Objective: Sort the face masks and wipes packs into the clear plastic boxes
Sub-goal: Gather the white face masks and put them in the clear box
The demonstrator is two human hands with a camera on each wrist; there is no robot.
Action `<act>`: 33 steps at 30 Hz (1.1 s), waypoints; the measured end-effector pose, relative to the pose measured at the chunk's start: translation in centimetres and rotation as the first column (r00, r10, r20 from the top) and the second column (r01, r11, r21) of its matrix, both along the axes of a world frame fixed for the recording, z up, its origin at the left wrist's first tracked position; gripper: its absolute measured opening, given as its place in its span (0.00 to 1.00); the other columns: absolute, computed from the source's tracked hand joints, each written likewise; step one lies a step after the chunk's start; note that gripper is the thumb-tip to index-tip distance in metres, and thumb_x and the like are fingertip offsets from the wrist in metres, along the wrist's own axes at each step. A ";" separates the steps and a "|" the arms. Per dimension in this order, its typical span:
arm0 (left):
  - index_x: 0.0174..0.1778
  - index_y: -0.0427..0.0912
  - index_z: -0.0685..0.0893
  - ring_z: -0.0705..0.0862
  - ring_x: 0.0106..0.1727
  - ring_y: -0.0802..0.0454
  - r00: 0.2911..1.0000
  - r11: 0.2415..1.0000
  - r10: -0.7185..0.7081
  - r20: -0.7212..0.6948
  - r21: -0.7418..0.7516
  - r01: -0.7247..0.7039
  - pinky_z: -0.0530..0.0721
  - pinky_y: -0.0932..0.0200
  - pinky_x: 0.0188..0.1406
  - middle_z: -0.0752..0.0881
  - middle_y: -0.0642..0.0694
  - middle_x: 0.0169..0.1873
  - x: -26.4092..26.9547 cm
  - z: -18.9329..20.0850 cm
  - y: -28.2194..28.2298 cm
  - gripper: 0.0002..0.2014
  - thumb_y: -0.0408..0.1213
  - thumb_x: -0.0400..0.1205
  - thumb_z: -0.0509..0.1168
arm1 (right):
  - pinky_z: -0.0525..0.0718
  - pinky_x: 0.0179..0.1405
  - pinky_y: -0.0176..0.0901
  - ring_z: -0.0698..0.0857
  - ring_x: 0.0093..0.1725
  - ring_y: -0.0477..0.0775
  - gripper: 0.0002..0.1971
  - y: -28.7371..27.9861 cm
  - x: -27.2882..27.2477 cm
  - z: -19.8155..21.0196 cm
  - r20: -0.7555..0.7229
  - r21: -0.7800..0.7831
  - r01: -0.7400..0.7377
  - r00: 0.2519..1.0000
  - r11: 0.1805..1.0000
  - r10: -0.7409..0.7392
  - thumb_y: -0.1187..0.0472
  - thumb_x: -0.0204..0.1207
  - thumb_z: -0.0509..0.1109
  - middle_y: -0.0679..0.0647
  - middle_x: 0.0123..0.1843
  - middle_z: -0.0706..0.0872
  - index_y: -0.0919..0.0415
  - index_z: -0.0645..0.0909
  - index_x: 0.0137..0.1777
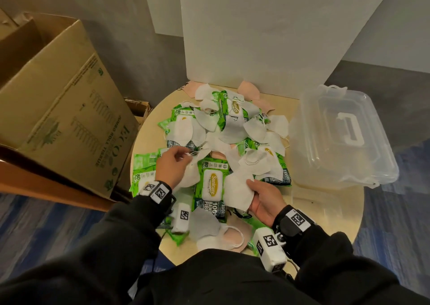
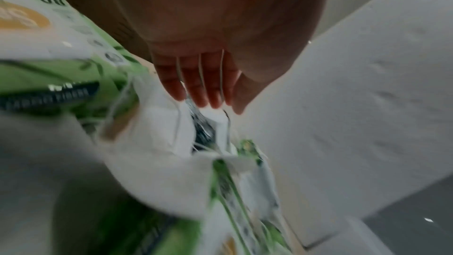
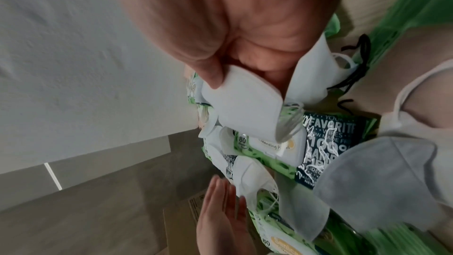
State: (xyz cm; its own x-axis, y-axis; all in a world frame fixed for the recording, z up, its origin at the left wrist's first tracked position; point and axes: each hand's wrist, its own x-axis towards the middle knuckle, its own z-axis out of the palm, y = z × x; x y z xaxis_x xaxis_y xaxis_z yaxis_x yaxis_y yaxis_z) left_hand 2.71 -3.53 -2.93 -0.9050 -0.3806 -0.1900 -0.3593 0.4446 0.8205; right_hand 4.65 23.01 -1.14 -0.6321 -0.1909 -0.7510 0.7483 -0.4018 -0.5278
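Observation:
A heap of white, pink and grey face masks and green wipes packs [image 1: 211, 183] covers the round wooden table [image 1: 325, 230]. My right hand [image 1: 263, 200] pinches a folded white mask [image 1: 237, 190] at the front of the heap, thumb on top; the right wrist view shows the same mask [image 3: 245, 104] between thumb and fingers. My left hand [image 1: 172, 165] hovers over the left side of the heap with straight fingers [image 2: 196, 84], and thin white ear loops lie across them. A clear plastic box [image 1: 337, 141] with lid and handle stands on the table's right.
A big open cardboard box [image 1: 69, 106] stands close on the left. White boards [image 1: 256, 37] rise behind the table. A grey mask [image 1: 204, 223] and a pink one [image 1: 235, 237] lie at the near edge. Bare tabletop shows in front of the clear box.

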 end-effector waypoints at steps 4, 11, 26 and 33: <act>0.73 0.46 0.82 0.82 0.69 0.39 0.995 0.953 0.062 0.078 -0.300 -0.036 0.80 0.45 0.71 0.82 0.41 0.70 -2.7 -1.4 -5.1 0.22 0.39 0.82 0.75 | 0.82 0.66 0.67 0.87 0.65 0.65 0.16 1.0 -0.3 0.4 0.022 0.002 0.053 0.998 0.999 -0.053 0.68 0.90 0.58 0.69 0.68 0.86 0.71 0.75 0.75; 0.71 0.46 0.84 0.85 0.65 0.37 0.952 0.970 0.084 0.295 -0.242 -0.011 0.83 0.47 0.64 0.88 0.38 0.63 -4.4 -2.5 -6.5 0.23 0.42 0.79 0.78 | 0.89 0.58 0.65 0.89 0.62 0.64 0.15 0.9 -0.2 0.6 0.020 0.005 0.036 0.999 0.999 -0.037 0.66 0.90 0.59 0.67 0.63 0.90 0.70 0.77 0.73; 0.51 0.46 0.95 0.86 0.45 0.59 0.940 0.976 0.096 -0.326 0.215 -0.025 0.84 0.57 0.47 0.93 0.54 0.43 -2.3 9.3 0.5 0.06 0.40 0.84 0.73 | 0.93 0.47 0.60 0.91 0.60 0.64 0.15 0.0 -0.6 1.2 0.039 -0.094 0.090 0.995 0.992 -0.086 0.66 0.89 0.61 0.66 0.63 0.90 0.69 0.80 0.71; 0.49 0.53 0.96 0.88 0.47 0.63 0.859 0.888 -0.459 -0.225 -0.087 0.451 0.85 0.59 0.48 0.93 0.60 0.45 2.1 5.9 7.0 0.05 0.41 0.81 0.76 | 0.93 0.41 0.55 0.94 0.50 0.63 0.15 -0.5 -1.2 2.3 0.019 -0.177 0.085 0.996 0.980 -0.083 0.65 0.90 0.59 0.68 0.59 0.91 0.70 0.81 0.70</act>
